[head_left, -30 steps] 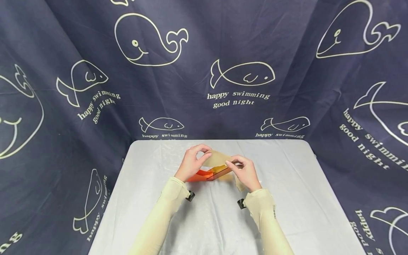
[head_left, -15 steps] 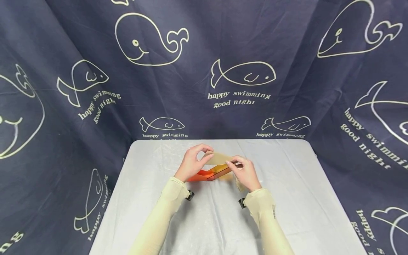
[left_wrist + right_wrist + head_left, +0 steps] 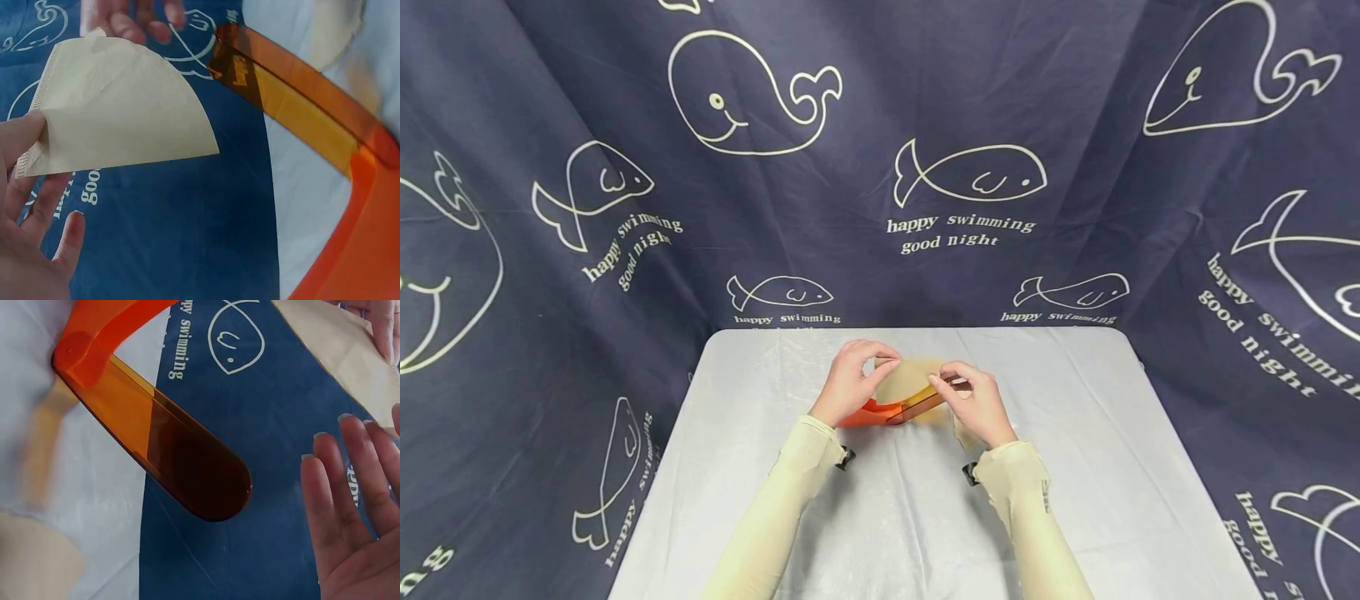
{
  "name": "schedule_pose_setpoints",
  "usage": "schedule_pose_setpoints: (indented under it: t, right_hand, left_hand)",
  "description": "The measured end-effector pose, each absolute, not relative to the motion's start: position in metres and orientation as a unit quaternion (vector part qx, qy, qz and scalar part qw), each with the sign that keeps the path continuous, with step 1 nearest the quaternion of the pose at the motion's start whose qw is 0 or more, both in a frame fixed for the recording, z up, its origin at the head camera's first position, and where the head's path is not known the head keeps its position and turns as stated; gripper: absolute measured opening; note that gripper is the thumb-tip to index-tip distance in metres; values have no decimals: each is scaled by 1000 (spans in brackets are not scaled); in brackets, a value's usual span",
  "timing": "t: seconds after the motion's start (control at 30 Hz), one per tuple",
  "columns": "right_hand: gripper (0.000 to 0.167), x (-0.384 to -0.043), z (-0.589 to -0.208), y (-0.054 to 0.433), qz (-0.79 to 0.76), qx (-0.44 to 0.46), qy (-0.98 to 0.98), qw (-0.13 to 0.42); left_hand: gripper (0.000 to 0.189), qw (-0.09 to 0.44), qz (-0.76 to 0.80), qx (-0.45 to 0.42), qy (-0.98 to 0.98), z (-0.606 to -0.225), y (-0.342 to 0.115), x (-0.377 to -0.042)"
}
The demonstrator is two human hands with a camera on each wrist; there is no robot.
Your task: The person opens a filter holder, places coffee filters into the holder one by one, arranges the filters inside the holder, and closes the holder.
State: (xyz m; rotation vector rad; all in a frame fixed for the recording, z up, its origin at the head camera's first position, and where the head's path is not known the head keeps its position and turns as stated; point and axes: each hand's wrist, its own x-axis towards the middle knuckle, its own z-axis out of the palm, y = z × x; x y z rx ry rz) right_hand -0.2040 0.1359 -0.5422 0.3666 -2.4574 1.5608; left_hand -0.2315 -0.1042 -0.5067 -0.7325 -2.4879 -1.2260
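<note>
A tan cone-shaped paper coffee filter (image 3: 904, 381) is held up between both hands, its flat face and crimped edge plain in the left wrist view. My left hand (image 3: 853, 379) pinches the crimped edge, thumb in front and fingers behind. At the opposite corner my right hand (image 3: 973, 400) pinches the paper between thumb and forefinger; in the right wrist view its other fingers (image 3: 359, 481) reach out straight. Just below the filter is an orange holder (image 3: 369, 244) with a hinged amber see-through lid (image 3: 169, 437) swung open. The left hand partly hides the holder in the head view.
Another tan paper filter (image 3: 37, 562) lies on the grey-white tablecloth (image 3: 910, 525), close by the right wrist. Behind the table hangs a dark blue curtain (image 3: 850, 242) with whale and fish prints. Small black wrist cameras (image 3: 846, 458) sit under both wrists.
The filter has tilted so that more of its face shows in the head view. The left thumb and fingertips have shifted slightly along its edge. The orange holder stays put.
</note>
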Motion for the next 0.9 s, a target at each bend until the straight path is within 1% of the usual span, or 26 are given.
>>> schedule_pose_setpoints:
  t: [0.17, 0.33, 0.67, 0.77, 0.9]
  right_hand:
    - [14, -205, -543, 135, 557, 113, -819, 76]
    - [14, -205, -544, 133, 577, 99, -810, 48]
    - [10, -205, -546, 133, 568, 101, -812, 86]
    - [7, -205, -544, 134, 545, 114, -825, 97]
    - [6, -205, -543, 134, 496, 153, -846, 121]
  left_hand:
    - [8, 106, -496, -208, -836, -508, -104, -231]
    - [8, 91, -520, -198, -826, -508, -102, -229]
    - [8, 77, -508, -206, -833, -508, -102, -226]
    - [11, 78, -498, -222, -835, -508, -103, -227]
    - [15, 94, -457, -252, -848, -507, -104, -227]
